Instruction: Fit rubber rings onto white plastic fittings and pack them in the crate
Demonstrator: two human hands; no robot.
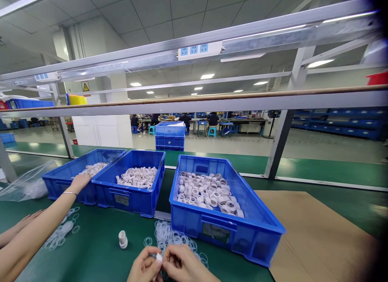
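My left hand (146, 265) and my right hand (182, 264) meet at the bottom centre, fingers pinched together. Between them shows a small white part (159, 257), mostly hidden by my left fingers; what my right fingertips grip is too small to name. Just beyond my hands lies a pile of clear rings (171, 234) on the green table (91, 249). A white fitting (123, 239) stands upright to the left of them. Behind the pile, a blue bin (248, 233) holds many white rings (206, 191).
At the left, a co-worker's hand (81, 182) reaches into a blue bin (57, 185) of white parts. Beside it is another blue bin (121, 199). More clear rings (60, 233) and a plastic bag (33, 185) lie left. Cardboard (306, 233) lies right; a shelf rail (212, 102) crosses above.
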